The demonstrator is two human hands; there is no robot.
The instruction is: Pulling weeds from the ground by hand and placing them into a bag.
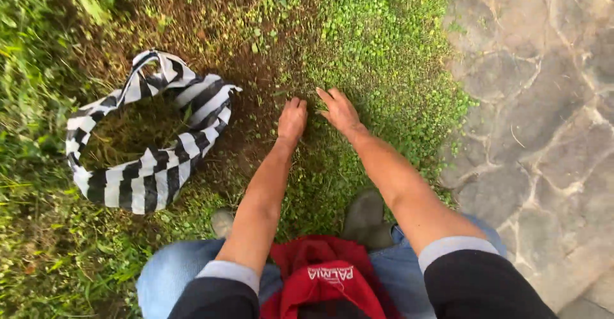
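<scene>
Crouching low, the person sets the left hand [292, 120] curled, knuckles up, into the low green weed mat [377, 56] — right hand [339, 110] beside it, fingers loosely spread — the black-and-white striped cloth bag [150, 136] gaping open nearby, within reach, holding plant litter.

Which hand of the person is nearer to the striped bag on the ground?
Left. The left hand is down in the low green plants just beside the striped bag, with bare soil between them. The right hand is farther, beyond the left hand.
</scene>
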